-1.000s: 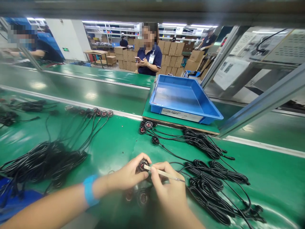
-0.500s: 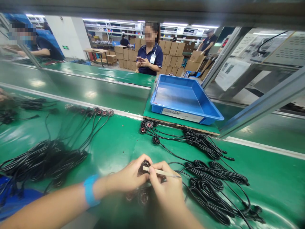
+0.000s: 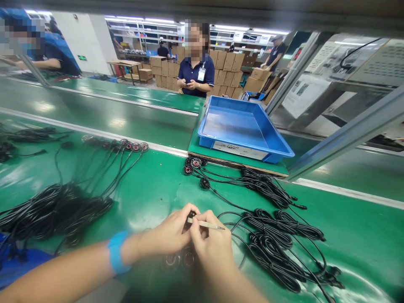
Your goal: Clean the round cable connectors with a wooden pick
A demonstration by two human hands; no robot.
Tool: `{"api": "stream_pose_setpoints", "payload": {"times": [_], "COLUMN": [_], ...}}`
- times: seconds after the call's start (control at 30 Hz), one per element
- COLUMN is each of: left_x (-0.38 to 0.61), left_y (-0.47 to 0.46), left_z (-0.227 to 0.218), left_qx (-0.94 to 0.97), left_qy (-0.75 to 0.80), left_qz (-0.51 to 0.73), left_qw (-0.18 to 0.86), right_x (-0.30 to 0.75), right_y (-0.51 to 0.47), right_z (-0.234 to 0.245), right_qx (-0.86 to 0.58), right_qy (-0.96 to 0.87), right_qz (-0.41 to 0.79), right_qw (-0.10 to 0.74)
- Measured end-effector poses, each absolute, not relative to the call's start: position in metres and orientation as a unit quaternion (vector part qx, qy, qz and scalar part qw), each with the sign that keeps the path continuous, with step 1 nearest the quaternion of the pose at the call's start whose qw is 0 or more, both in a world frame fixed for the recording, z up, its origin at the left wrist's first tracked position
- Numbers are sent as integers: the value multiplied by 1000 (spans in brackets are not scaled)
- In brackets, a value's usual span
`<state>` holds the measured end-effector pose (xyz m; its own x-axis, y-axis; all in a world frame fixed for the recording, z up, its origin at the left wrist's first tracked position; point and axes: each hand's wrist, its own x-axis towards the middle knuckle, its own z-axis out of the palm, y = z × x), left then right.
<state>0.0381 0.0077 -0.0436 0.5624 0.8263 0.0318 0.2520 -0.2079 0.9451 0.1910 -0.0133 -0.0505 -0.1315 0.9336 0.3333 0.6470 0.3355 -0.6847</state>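
My left hand point(image 3: 172, 230), with a blue wristband, is closed round a small round black part point(image 3: 191, 217) that is mostly hidden by my fingers. My right hand point(image 3: 211, 240) pinches a thin pale stick point(image 3: 205, 224) whose tip rests at that part. Both hands hover just above the green bench point(image 3: 151, 189). Two more round parts point(image 3: 179, 259) lie under my hands. Coiled black cables point(image 3: 277, 244) lie just right of my right hand.
A heap of black cables point(image 3: 53, 208) lies at the left, with a row of round parts point(image 3: 132, 146) behind it. More round parts point(image 3: 194, 164) sit before an empty blue tray point(image 3: 243, 130). A person with a phone stands beyond the conveyor; another works far left.
My right hand has shifted a little left and up with the stick, and my fingers have closed more over the round part, hiding its red face. The view has tilted slightly.
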Motion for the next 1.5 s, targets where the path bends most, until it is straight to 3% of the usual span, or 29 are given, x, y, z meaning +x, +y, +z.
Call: {"api": "stream_pose_setpoints", "payload": {"times": [0.23,0.53,0.8,0.9,1.1,1.5], "left_x": [36,35,38,40,35,27], "left_y": [10,11,9,9,12,19], "left_z": [-44,-43,-46,-45,-41,-47], "left_qx": [694,693,738,746,705,686], "left_qy": [395,392,391,392,354,341], "left_qz": [273,261,271,265,281,265], "left_qw": [535,546,479,468,546,586], "right_x": [202,196,189,189,212,222], "right_y": [-11,-11,-8,-5,0,6], "right_z": [-29,-38,-48,-45,-31,-33], "right_qx": [-546,-524,-551,-554,-516,-403], "right_qy": [-639,-685,-683,-670,-606,-787], "right_qz": [344,331,287,308,413,248], "right_qw": [418,384,384,386,442,396]}}
